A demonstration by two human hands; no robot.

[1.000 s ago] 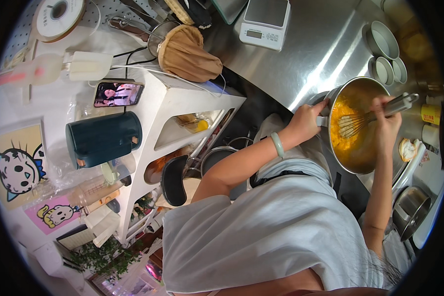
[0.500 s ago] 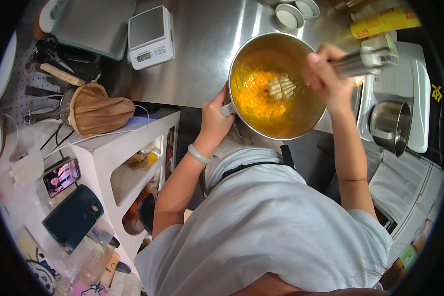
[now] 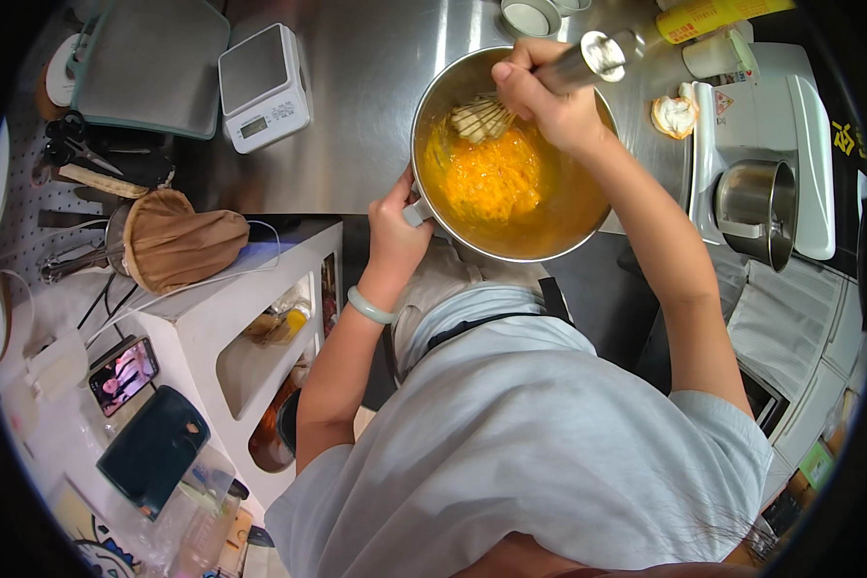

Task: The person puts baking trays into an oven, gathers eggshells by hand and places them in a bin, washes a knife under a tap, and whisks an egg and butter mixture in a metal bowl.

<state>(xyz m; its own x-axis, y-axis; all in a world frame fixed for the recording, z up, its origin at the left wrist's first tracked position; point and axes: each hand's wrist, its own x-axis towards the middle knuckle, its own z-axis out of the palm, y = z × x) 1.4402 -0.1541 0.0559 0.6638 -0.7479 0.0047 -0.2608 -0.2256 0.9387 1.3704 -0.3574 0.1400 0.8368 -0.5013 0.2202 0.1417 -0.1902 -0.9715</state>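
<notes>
A steel mixing bowl (image 3: 575, 197) sits at the near edge of the metal counter, with a glossy orange-yellow mixture resembling beaten egg (image 3: 499, 181) in its bottom. My left hand (image 3: 400, 229) is closed around the bowl's side handle (image 3: 417, 211); some of its fingers are hidden behind the bowl. Over the bowl's far side, my right hand (image 3: 556, 104) grips a whisk by its thick metal handle (image 3: 570, 69). The whisk's wires (image 3: 482, 118), clogged with something pale, rest at the far left part of the mixture.
A white kitchen scale (image 3: 265, 89) and a glass tray (image 3: 149, 67) stand left on the counter. Small round tins (image 3: 530, 16) lie beyond the bowl. At right are a white appliance (image 3: 763, 116) and a steel pot (image 3: 756, 214). A white shelf (image 3: 207, 323) carries a brown cloth filter (image 3: 183, 241).
My right hand has swung the whisk from the bowl's right-middle toward its far left, its handle now more upright. My left hand still holds the bowl. The whole view has shifted slightly.
</notes>
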